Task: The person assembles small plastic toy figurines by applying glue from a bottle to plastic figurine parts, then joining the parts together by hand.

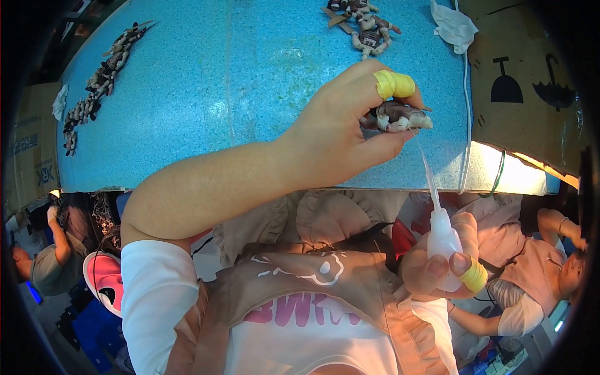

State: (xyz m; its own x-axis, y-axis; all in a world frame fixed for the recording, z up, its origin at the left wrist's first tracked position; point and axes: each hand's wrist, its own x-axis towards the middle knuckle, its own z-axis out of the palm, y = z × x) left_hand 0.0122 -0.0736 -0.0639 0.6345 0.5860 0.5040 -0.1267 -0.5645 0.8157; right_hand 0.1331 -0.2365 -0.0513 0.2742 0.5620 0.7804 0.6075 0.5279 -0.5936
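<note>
Holding a small brown figurine pinched between thumb and taped forefinger, our left hand lifts it above the blue table, while our right hand closes around a white squeeze bottle down near our lap. We see the bottle's long thin nozzle reaching up so that its tip sits just beside the underside of the figurine; whether anything is flowing from it we cannot tell. Yellow tape wraps a finger on each hand.

As for progress, we judge the work well under way: a long row of similar figurines lies along the far left of the table, and a smaller cluster rests at the far edge near a crumpled white cloth. Which pile is finished and which waits, we cannot say. A cardboard box stands at the table's right, and other people sit at both sides below it.
</note>
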